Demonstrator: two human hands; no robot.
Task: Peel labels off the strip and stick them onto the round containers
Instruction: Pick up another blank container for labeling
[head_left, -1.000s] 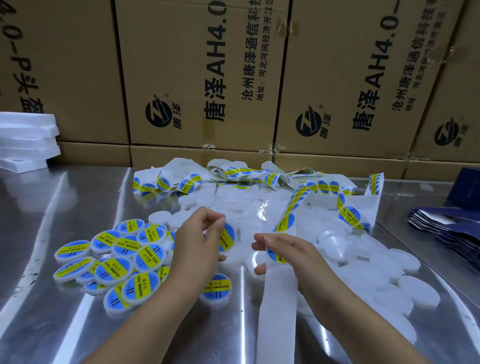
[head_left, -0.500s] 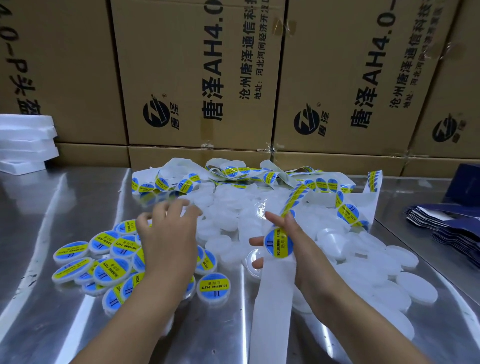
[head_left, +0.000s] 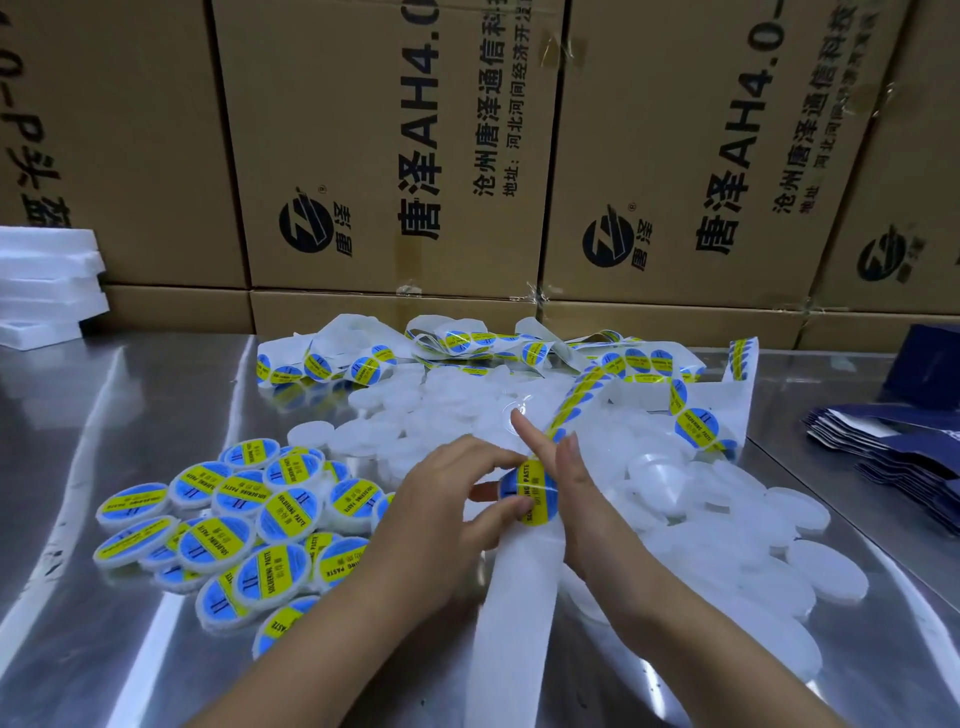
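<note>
At the middle of the steel table (head_left: 156, 415), both hands meet over one blue and yellow label (head_left: 535, 491). The left hand (head_left: 441, 504) has its thumb and forefinger closed narrowly on the label's left edge, pinching it. The right hand (head_left: 587, 499) grips the strip (head_left: 519, 597) just beside the label, thumb underneath, forefinger stuck out straight along the strip and the other fingers curled against it. Bare white backing hangs from the hands toward the near edge. The loaded part of the strip climbs away into a loose tangle at the back. Labelled containers (head_left: 234, 519) lie heaped to the left, near the left hand. Plain containers (head_left: 727, 519) spread behind and to the right of the hands. Printed boxes (head_left: 389, 130) wall off the back, with white foam (head_left: 47, 280) stacked far left and dark blue packets (head_left: 904, 457) far right.
</note>
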